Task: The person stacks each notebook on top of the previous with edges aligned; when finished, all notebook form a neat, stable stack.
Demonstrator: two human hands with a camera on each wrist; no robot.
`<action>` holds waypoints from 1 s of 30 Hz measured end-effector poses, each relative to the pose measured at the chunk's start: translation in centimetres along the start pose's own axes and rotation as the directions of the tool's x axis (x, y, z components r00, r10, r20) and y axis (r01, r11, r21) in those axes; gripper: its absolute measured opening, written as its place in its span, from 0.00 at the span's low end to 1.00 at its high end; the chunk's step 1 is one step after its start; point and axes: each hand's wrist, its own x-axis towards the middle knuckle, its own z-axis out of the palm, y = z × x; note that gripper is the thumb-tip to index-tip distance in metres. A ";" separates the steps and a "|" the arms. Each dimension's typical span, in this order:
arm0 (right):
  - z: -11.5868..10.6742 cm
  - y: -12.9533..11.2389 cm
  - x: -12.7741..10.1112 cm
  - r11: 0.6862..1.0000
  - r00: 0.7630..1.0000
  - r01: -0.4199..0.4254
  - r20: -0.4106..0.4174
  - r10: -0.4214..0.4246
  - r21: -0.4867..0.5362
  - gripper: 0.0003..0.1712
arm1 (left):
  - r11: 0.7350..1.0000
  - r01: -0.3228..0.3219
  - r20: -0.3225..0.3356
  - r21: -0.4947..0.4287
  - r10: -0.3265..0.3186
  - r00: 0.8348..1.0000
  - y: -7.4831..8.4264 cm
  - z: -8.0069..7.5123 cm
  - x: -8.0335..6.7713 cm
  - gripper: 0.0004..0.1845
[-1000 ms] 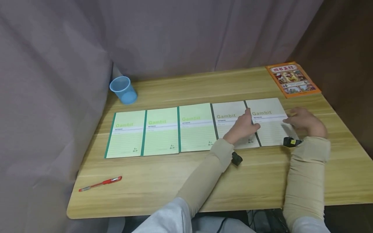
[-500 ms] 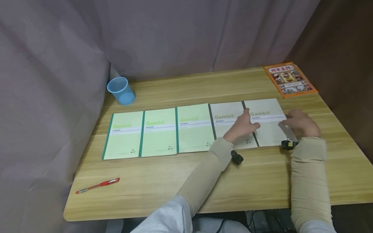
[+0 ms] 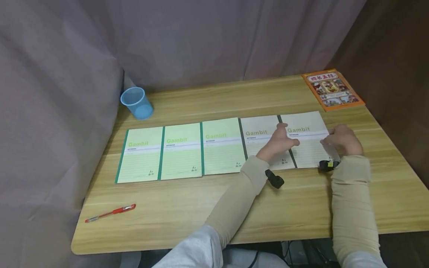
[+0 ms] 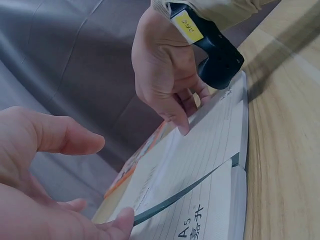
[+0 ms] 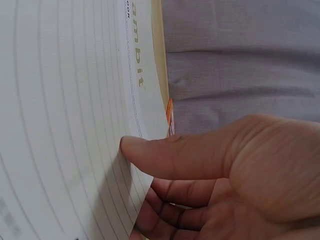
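Two pale grey notebooks with dark spines lie side by side. My right hand (image 3: 345, 139) pinches the right edge of the rightmost notebook (image 3: 308, 149), its thumb (image 5: 165, 156) on the cover and its other fingers curled at and below the edge. Over the seam between the two stands my left hand (image 3: 276, 143). Its fingertips touch down near the spine of the rightmost notebook, while the thumb is held apart; it grips nothing. The left grey notebook (image 3: 256, 143) is partly hidden under that hand and forearm. Three green notebooks (image 3: 221, 156) continue the row leftward.
At the back left stands a blue cup (image 3: 137, 104). A red pen (image 3: 110, 213) lies at the front left of the wooden table (image 3: 174, 212). An orange illustrated book (image 3: 333, 89) lies at the back right corner. Grey curtains (image 3: 201, 37) hang behind the table.
My right hand has shifted slightly left at the rightmost notebook's edge. My left hand keeps its place at the seam. The head view has moved a little.
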 end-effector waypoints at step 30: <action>-2.1 -2.1 -2.3 0.998 0.989 0.058 -0.136 -0.061 -0.028 0.32 | 0.876 -0.034 0.034 -0.481 0.058 0.998 -0.1 -1.5 0.0 0.43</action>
